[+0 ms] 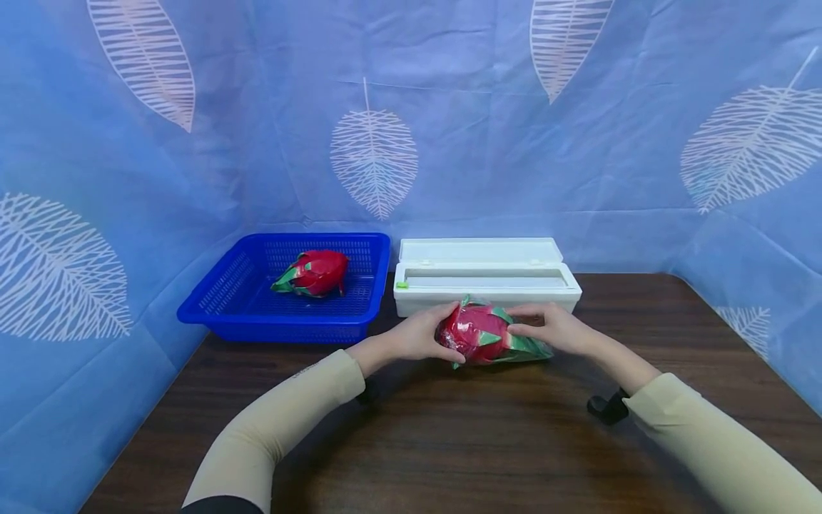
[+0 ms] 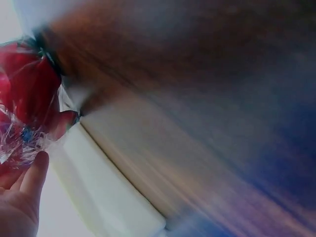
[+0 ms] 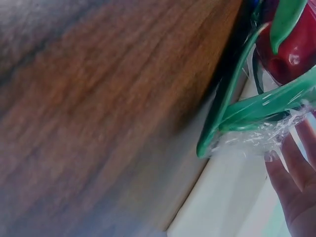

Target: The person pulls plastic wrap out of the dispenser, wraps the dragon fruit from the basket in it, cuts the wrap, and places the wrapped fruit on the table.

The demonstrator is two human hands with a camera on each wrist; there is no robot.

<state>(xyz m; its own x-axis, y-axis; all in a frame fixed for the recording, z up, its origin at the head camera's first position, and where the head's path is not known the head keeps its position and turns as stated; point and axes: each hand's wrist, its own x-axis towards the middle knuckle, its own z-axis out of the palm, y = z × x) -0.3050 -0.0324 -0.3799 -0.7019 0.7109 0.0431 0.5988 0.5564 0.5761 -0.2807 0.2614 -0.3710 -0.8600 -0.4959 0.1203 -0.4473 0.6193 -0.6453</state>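
Note:
Between my two hands is a red dragon fruit [image 1: 478, 334] with green scales, wrapped in clear plastic film and lying on its side in front of a white box. My left hand [image 1: 420, 334] grips its left end, thumb toward me and fingers behind. At the leafy right end, my right hand [image 1: 557, 330] holds the fruit with thumb and fingers. Crumpled film [image 2: 24, 140] bunches by the left fingers in the left wrist view. Loose film [image 3: 242, 143] hangs around the long green tips in the right wrist view, touching the right fingertips.
A blue plastic basket [image 1: 289, 332] stands at the back left, with another dragon fruit [image 1: 321, 271] inside. The long white box [image 1: 488, 294], its lid raised, is just behind my hands. Beneath everything is a dark wooden table [image 1: 475, 442]; a blue leaf-patterned cloth [image 1: 462, 157] hangs behind.

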